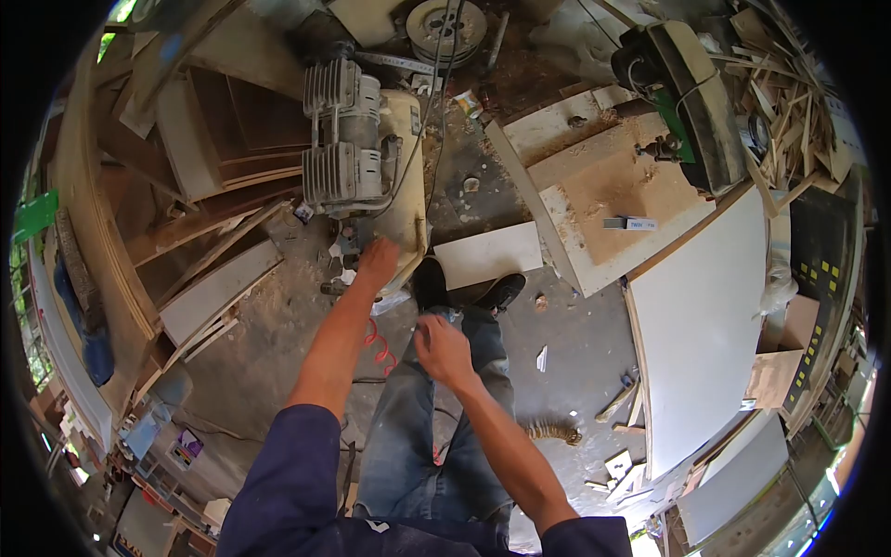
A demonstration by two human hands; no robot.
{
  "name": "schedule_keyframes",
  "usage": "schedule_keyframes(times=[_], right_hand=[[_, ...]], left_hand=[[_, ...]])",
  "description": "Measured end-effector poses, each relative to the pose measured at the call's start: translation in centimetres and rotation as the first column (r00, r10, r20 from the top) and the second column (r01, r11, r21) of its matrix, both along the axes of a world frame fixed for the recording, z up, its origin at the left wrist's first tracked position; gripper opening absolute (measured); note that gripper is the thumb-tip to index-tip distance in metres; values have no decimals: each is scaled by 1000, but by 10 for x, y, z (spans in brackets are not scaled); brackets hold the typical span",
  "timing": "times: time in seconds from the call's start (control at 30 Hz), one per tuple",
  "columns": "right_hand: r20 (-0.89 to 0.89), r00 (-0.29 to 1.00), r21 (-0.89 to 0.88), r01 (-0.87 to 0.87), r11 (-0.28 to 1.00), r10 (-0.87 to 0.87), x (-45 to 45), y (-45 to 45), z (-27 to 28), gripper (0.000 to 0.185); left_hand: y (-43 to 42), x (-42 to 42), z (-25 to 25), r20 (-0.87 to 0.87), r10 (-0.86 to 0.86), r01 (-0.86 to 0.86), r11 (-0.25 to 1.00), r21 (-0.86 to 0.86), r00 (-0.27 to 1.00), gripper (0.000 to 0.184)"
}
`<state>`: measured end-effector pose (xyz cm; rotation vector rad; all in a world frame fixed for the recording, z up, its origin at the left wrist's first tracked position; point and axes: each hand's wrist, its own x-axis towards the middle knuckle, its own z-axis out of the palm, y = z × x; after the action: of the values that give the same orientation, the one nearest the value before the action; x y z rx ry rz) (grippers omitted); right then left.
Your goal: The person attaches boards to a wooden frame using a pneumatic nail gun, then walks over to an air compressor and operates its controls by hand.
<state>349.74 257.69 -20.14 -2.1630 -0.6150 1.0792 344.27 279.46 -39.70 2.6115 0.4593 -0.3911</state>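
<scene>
An air compressor with a finned grey pump [336, 135] on a cream tank [408, 176] stands in front of me, left of my shoes. My left hand [379, 263] reaches to the near end of the compressor, by its lower fittings. Its fingers are partly hidden and blurred, so I cannot tell what it grips. Over my thighs hangs my right hand [443, 350], its fingers loosely bent and slightly smeared, with nothing visible in it. A red coiled hose [379, 345] trails down beside my leg, below the left hand.
A dusty wooden box [594, 200] carries a small marked packet [629, 224] and sawdust. White boards [701, 325] lean at the right. Wood panels [213, 302] crowd the left. A white board [488, 254] lies before my shoes; a corrugated hose piece [554, 433] lies on the floor.
</scene>
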Motion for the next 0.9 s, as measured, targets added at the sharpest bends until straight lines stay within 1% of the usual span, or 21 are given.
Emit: schedule_keyframes(times=[0.03, 0.07, 0.1, 0.13, 0.17, 0.2, 0.23, 0.3, 0.33, 0.37, 0.43, 0.47, 0.53, 0.57, 0.63, 0.67, 0.73, 0.77, 0.83, 0.87, 0.9], right_hand=[[-11, 998, -24, -57, 998, 56, 9, 13, -8, 32], [-13, 998, -26, -64, 998, 64, 15, 25, -15, 32], [1, 997, -26, -83, 996, 83, 20, 37, -22, 36], [15, 995, -25, -102, 994, 103, 23, 48, -28, 41], [16, 994, -27, -110, 994, 110, 25, 58, -32, 41], [-26, 991, -29, -131, 991, 130, 26, 66, -36, 46], [-69, 986, -29, -152, 988, 149, 26, 73, -39, 51], [-104, 982, -77, -168, 983, 159, 25, 83, -43, 57], [-106, 979, -81, -181, 980, 172, 25, 85, -44, 60], [-138, 975, -107, -191, 976, 176, 26, 85, -44, 62], [-83, 986, -78, -154, 985, 147, 20, 84, -56, 56], [-82, 985, -77, -157, 985, 151, 19, 82, -63, 56], [-81, 986, -86, -154, 984, 148, 21, 81, -69, 59], [-81, 985, -82, -157, 984, 150, 23, 80, -73, 59], [-141, 970, -102, -214, 971, 199, 29, 81, -76, 62], [-144, 969, -101, -218, 971, 203, 31, 81, -78, 62], [-195, 945, -109, -289, 951, 264, 36, 80, -78, 69], [-196, 943, -109, -292, 950, 268, 35, 79, -78, 69], [-147, 956, -102, -270, 957, 254, 32, 77, -80, 74], [-145, 955, -102, -273, 957, 257, 31, 75, -82, 74], [-162, 954, -104, -270, 957, 251, 31, 74, -82, 76]], left_hand=[[-2, 3, 3, -4, 8, -8, 1000, -4, 1000, 18], [-3, 12, 14, -120, 22, -23, 1000, -4, 993, 14], [-3, 21, 25, -231, 35, -36, 999, -1, 972, 10], [-2, 28, 38, -230, 42, -44, 999, -2, 972, 10], [-2, 34, 50, -269, 25, -20, 1000, 22, 963, 8], [-2, 37, 55, -308, 7, 7, 999, 44, 951, 7], [-3, 38, 53, -306, 13, 0, 999, 43, 952, 7], [-3, 41, 57, -304, 32, -18, 999, 48, 952, 13], [-4, 42, 61, -302, 31, -10, 998, 68, 953, 12], [-5, 44, 65, -317, 59, -44, 997, 56, 947, 11], [-6, 46, 62, -349, 126, -113, 992, 58, 928, 7], [-6, 47, 60, -349, 130, -116, 991, 60, 928, 7], [-5, 49, 65, -304, 31, -11, 998, 70, 952, 6], [-5, 49, 62, -305, 35, -13, 997, 74, 952, 6], [-6, 50, 55, -298, -63, 95, 991, 95, 952, 8], [-8, 49, 53, -302, -60, 92, 991, 95, 951, 8], [-8, 53, 66, -326, -78, 141, 975, 174, 942, 9], [-6, 55, 74, -326, -75, 137, 975, 174, 942, 9], [0, 61, 92, -287, -66, 139, 960, 242, 956, 10], [-1, 61, 87, -286, -63, 136, 961, 242, 956, 10], [-2, 59, 82, -307, -43, 140, 944, 299, 951, 11]])
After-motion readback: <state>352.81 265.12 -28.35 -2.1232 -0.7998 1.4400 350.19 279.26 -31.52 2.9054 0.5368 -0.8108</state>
